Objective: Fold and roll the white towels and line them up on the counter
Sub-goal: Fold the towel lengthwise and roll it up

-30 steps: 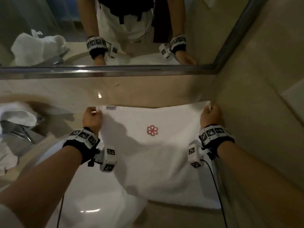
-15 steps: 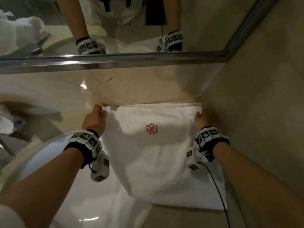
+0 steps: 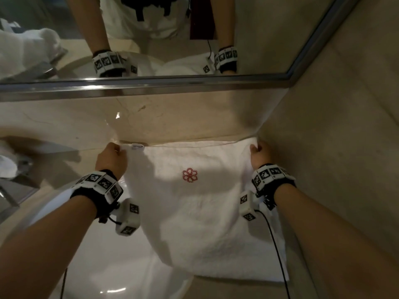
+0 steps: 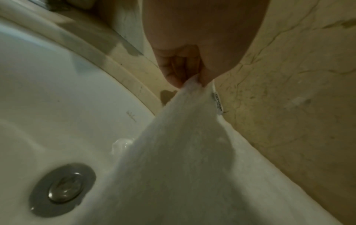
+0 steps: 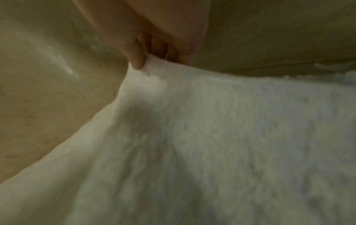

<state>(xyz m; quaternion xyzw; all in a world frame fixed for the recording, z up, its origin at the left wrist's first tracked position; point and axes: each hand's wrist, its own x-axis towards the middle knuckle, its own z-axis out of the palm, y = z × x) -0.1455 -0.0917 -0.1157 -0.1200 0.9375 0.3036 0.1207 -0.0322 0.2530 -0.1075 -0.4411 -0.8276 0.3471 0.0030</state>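
Note:
A white towel [image 3: 200,212] with a red flower emblem [image 3: 190,175] lies spread on the beige counter [image 3: 172,126], folded over on itself. Its left part hangs over the sink. My left hand [image 3: 112,156] pinches the far left corner, beside a small label [image 3: 138,146]. In the left wrist view the fingers [image 4: 173,71] clamp the towel's [image 4: 188,152] corner. My right hand [image 3: 258,152] grips the far right corner against the side wall. The right wrist view shows the thumb [image 5: 134,53] pressed on the towel's [image 5: 212,137] edge.
A white sink [image 3: 103,255] with a metal drain [image 4: 61,188] lies under the towel's left side. A mirror [image 3: 151,35] stands behind the counter, a beige wall [image 3: 345,147] at the right. More white towels [image 3: 6,167] and a metal tap lie at the far left.
Both hands have slid the towel's far edge a little farther back toward the mirror wall and drawn it taut. The grips on the corners are unchanged.

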